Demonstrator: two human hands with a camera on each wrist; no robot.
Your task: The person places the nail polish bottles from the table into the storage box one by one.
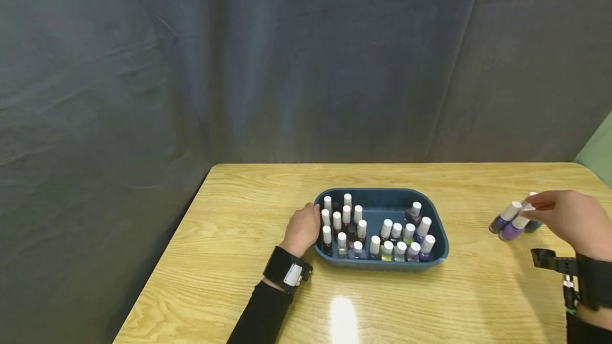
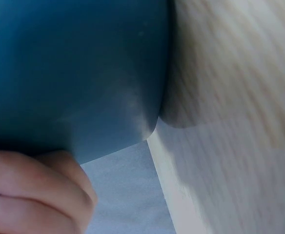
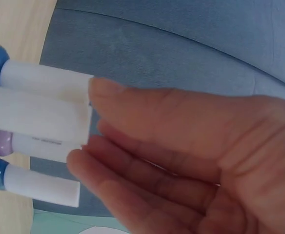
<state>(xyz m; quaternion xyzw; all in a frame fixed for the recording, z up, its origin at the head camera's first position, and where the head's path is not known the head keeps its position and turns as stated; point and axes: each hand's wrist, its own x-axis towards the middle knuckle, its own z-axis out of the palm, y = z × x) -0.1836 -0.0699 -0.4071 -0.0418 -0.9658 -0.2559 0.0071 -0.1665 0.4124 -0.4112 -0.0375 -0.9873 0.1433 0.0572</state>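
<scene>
My left hand grips the left end of a dark blue plastic bin, its fingers curled against the outer wall in the left wrist view. White-capped nail polish bottles fill the bin's left side and front right. To the right, my right hand reaches over a small cluster of nail polish bottles standing on the table: a purple one, a dark blue one and others partly hidden. In the right wrist view, thumb and fingertips are parted, right at the ends of the white caps.
The wooden table bears the bin at its middle and the loose bottles at the right. Dark grey cloth hangs behind the table and at its left. A green surface shows at the far right edge.
</scene>
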